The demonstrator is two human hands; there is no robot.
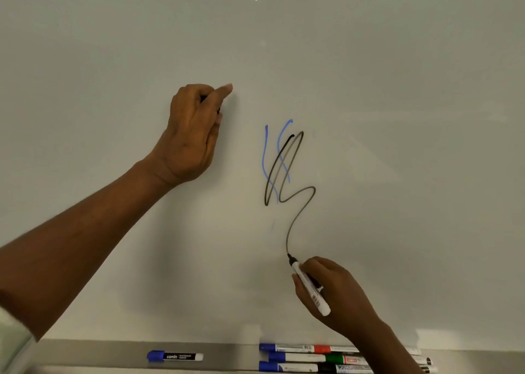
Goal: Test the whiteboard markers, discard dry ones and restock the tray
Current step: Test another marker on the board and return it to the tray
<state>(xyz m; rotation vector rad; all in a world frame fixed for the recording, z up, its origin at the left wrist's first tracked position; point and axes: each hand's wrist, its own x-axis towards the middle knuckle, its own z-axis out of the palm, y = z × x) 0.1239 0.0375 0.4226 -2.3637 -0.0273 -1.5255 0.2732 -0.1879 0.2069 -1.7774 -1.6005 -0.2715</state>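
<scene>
Right hand (338, 294): fingers wrapped round black marker (309, 287), tip on whiteboard (397, 117) to test ink | Left hand (193, 135): curled, braced on board, clasping dark item (203, 99), likely the cap kept ready | Tray (85, 351): other markers (298, 358) lie below, awaiting sorting.

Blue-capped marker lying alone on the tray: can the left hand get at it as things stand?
Probably yes. The marker lies apart from the others, with bare board below the left hand. But that hand grips a small dark thing, likely a cap.
</scene>
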